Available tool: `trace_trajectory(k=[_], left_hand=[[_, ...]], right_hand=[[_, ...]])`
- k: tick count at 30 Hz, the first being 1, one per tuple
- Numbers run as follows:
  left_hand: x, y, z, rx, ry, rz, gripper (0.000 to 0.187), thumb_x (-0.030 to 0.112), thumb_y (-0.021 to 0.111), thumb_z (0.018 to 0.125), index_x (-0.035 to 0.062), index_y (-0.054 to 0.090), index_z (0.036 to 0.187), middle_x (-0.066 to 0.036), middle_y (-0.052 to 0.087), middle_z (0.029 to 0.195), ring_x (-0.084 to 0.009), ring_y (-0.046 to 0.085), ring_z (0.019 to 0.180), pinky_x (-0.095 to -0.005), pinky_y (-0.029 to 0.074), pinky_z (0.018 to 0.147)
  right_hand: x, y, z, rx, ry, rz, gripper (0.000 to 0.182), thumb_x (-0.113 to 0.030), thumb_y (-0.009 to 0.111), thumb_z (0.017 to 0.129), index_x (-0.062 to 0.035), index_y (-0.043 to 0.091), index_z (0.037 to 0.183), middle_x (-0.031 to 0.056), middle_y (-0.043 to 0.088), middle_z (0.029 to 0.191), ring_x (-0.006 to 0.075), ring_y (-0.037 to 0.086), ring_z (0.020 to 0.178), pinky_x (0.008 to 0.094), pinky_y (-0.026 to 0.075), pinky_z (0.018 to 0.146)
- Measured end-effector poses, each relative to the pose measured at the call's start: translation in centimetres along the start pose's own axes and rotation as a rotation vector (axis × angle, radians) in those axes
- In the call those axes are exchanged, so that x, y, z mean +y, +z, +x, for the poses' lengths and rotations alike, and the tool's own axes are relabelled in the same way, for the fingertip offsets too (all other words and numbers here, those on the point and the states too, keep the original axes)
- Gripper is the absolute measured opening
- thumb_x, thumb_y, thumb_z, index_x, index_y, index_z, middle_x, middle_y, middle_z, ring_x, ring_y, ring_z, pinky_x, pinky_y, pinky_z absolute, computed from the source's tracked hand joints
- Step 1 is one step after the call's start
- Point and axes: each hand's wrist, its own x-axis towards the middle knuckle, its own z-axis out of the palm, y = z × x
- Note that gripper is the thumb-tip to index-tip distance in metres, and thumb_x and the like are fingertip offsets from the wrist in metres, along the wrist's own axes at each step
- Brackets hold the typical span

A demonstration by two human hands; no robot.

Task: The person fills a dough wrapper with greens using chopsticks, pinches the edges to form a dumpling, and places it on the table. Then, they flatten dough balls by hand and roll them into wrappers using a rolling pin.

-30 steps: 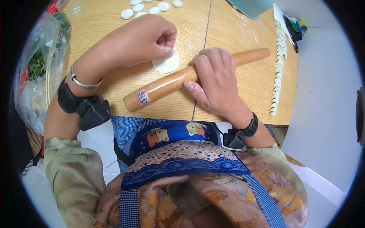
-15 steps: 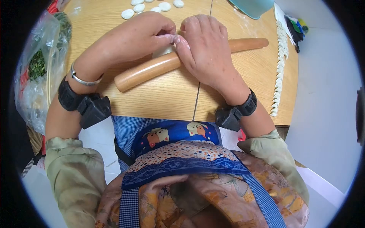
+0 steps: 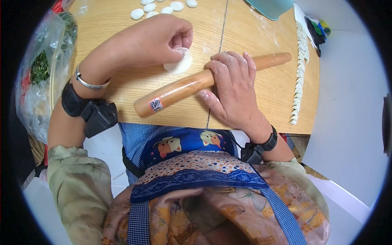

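Note:
My left hand (image 3: 176, 43) is closed, thumb and curled fingers pinching the upper edge of a round white dough wrapper (image 3: 179, 65) that lies on the wooden table. Just below the wrapper, a wooden rolling pin (image 3: 179, 90) slants up to the right, with a small red-and-white label near its left end. Across the pin's middle lies my right hand (image 3: 233, 87), gripping it with floury fingers over the top and the thumb underneath on the near side. The pin and the wrapper are close together but apart.
Several flattened dough pieces (image 3: 166, 10) lie at the far left of the table (image 3: 122, 45). A long row of folded dumplings (image 3: 299, 81) runs along the right edge. A light-blue container (image 3: 271, 8) is at the back. Greens (image 3: 40, 69) sit in a plastic bag (image 3: 28, 110) on the left.
The rolling pin and my right hand have moved toward me, off the wrapper. The pin has rolled, showing its label. The wrapper is now more visible under my left fingers.

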Motion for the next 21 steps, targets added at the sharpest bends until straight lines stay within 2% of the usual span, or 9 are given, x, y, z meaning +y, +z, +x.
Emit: trace_trajectory(k=[3,5,6,8,12,14,15,19,21], left_hand=[[0.3,-0.2,0.1,0.000,0.015,0.021,0.012,0.010,0.064,0.087,-0.0007,0.060,0.086,-0.003,0.052,0.065,-0.0096,0.049,0.063,-0.0297,0.042,0.058],[1.0,-0.6,0.3,-0.066,-0.172,-0.024,0.023,0.017,0.062,0.094,-0.0032,0.061,0.083,-0.005,0.051,0.061,-0.0118,0.047,0.059,-0.0313,0.041,0.055],[0.8,-0.6,0.3,-0.064,-0.173,-0.024,0.023,0.017,0.062,0.094,-0.0032,0.061,0.083,-0.005,0.051,0.061,-0.0118,0.047,0.059,-0.0313,0.041,0.055],[0.3,-0.6,0.4,-0.004,-0.129,0.057,0.032,0.022,0.059,0.099,-0.0049,0.060,0.081,-0.009,0.051,0.060,-0.0146,0.047,0.056,-0.0332,0.040,0.054],[0.0,-0.5,0.3,0.016,-0.105,0.077,0.030,0.021,0.059,0.097,-0.0047,0.061,0.083,-0.012,0.052,0.063,-0.0164,0.048,0.056,-0.0344,0.041,0.055],[-1.0,-0.3,0.4,0.082,0.057,0.135,0.028,0.022,0.061,0.096,-0.0043,0.062,0.085,-0.012,0.055,0.066,-0.0155,0.050,0.059,-0.0331,0.042,0.057],[-0.9,-0.3,0.4,0.080,0.056,0.134,0.028,0.022,0.061,0.096,-0.0043,0.062,0.085,-0.012,0.055,0.066,-0.0155,0.050,0.059,-0.0331,0.042,0.057],[-0.1,-0.4,0.1,0.034,-0.070,0.048,0.020,0.017,0.065,0.091,-0.0030,0.065,0.087,-0.010,0.059,0.068,-0.0142,0.053,0.063,-0.0308,0.044,0.059],[-0.1,-0.6,0.0,0.013,-0.096,0.021,0.017,0.015,0.067,0.089,-0.0022,0.065,0.088,-0.008,0.059,0.068,-0.0135,0.054,0.064,-0.0302,0.045,0.060]], right_hand=[[0.6,0.3,1.1,0.029,-0.029,-0.019,0.052,-0.045,0.062,0.089,-0.0037,0.057,0.121,0.0157,0.056,0.121,0.0361,0.048,0.124,0.0582,0.026,0.108],[1.4,0.8,2.4,0.051,-0.062,-0.031,0.050,-0.045,0.062,0.090,-0.0040,0.058,0.119,0.0154,0.056,0.120,0.0356,0.049,0.123,0.0562,0.029,0.106],[1.7,1.0,3.0,0.071,-0.091,-0.044,0.048,-0.044,0.061,0.090,-0.0043,0.059,0.116,0.0152,0.057,0.120,0.0352,0.050,0.122,0.0541,0.031,0.104],[2.1,1.2,4.1,0.079,-0.102,-0.050,0.044,-0.043,0.061,0.091,-0.0047,0.060,0.112,0.0147,0.058,0.116,0.0345,0.051,0.117,0.0515,0.035,0.099],[2.6,1.5,5.7,0.108,-0.097,-0.037,0.037,-0.042,0.060,0.091,-0.0058,0.060,0.099,0.0132,0.057,0.103,0.0326,0.053,0.101,0.0465,0.040,0.085],[3.0,1.8,6.5,0.114,-0.097,-0.026,0.035,-0.041,0.061,0.091,-0.0059,0.060,0.098,0.0131,0.057,0.100,0.0324,0.053,0.099,0.0467,0.040,0.083],[3.0,1.8,6.7,0.121,-0.098,-0.014,0.034,-0.040,0.061,0.091,-0.0060,0.059,0.096,0.0129,0.056,0.098,0.0323,0.052,0.096,0.0469,0.041,0.081],[2.1,0.7,4.9,0.022,-0.093,-0.023,0.036,-0.038,0.062,0.090,-0.0062,0.060,0.105,0.0132,0.057,0.105,0.0333,0.053,0.103,0.0493,0.040,0.091],[1.4,0.5,3.0,0.055,-0.127,-0.006,0.042,-0.038,0.063,0.088,-0.0068,0.058,0.116,0.0127,0.057,0.114,0.0340,0.052,0.114,0.0525,0.033,0.104]])
